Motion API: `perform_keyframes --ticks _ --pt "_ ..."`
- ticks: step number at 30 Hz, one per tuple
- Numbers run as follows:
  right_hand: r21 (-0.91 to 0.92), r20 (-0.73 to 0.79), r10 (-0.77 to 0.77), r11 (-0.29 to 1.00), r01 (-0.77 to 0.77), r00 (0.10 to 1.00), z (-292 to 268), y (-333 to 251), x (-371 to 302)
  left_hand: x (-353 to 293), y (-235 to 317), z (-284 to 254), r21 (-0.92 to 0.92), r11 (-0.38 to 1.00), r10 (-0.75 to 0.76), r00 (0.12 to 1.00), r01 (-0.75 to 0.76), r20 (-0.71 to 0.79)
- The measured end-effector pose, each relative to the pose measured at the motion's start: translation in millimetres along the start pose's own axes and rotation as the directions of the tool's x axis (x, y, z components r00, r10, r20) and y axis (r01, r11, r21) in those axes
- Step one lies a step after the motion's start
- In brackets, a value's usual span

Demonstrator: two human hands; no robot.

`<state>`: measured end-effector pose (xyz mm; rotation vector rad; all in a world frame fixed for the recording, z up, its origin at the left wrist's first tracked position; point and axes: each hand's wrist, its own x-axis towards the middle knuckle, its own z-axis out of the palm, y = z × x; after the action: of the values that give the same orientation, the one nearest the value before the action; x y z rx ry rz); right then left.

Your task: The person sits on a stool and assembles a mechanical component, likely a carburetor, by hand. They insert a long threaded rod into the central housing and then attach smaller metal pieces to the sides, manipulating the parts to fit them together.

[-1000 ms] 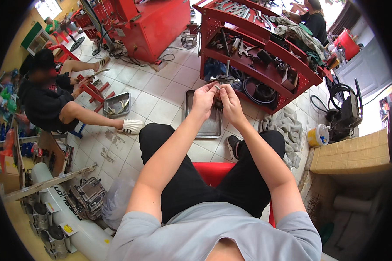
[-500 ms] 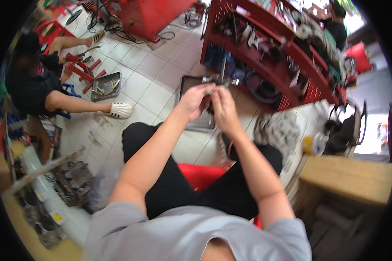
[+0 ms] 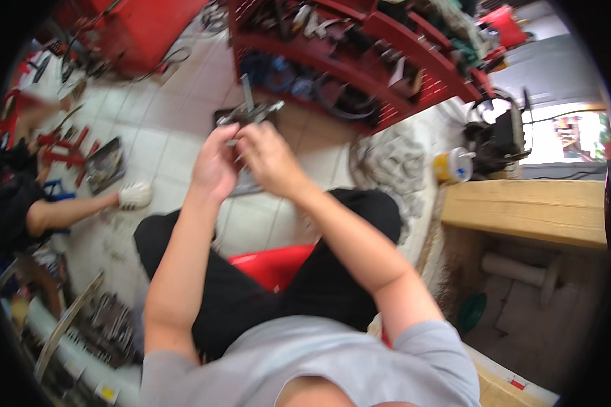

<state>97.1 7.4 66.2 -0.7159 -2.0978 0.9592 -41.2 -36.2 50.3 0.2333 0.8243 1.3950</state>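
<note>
My left hand [image 3: 214, 164] and my right hand [image 3: 270, 163] meet in front of me with fingers closed together. Between the fingertips is a small metallic piece, mostly hidden and too blurred to name. Just beyond my hands stands a metal assembly [image 3: 263, 110] with an upright rod [image 3: 246, 91]; whether my fingers touch it I cannot tell. Under it, on the tiled floor, lies a dark shallow tray [image 3: 248, 187], largely covered by my hands.
A red shelf rack [image 3: 380, 102] loaded with tools and parts stands ahead. Grey rags [image 3: 392, 161] lie beside a yellow-and-white tub [image 3: 453, 166]. At right is a wooden bench [image 3: 526, 210]. Another person sits at left near a red stand [image 3: 64, 149] and a second tray [image 3: 105, 165].
The view has swung to the right, so the rack and the seated person appear farther left. My hands remain together at the small piece, with the right hand now turned more over it.
</note>
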Motion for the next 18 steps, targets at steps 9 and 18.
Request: perform_keyframes --ticks 9,18 --pt "-0.083 0.016 0.050 0.995 -0.048 0.999 15.4 4.4 -4.4 4.1 -5.1 -7.0 -0.026 1.000 0.008 0.994 -0.011 -0.112" --pt "-0.028 0.016 0.135 0.991 -0.134 0.991 16.4 10.4 -5.0 9.5 -10.3 3.2 -0.018 0.999 -0.032 0.980 0.029 -0.195"
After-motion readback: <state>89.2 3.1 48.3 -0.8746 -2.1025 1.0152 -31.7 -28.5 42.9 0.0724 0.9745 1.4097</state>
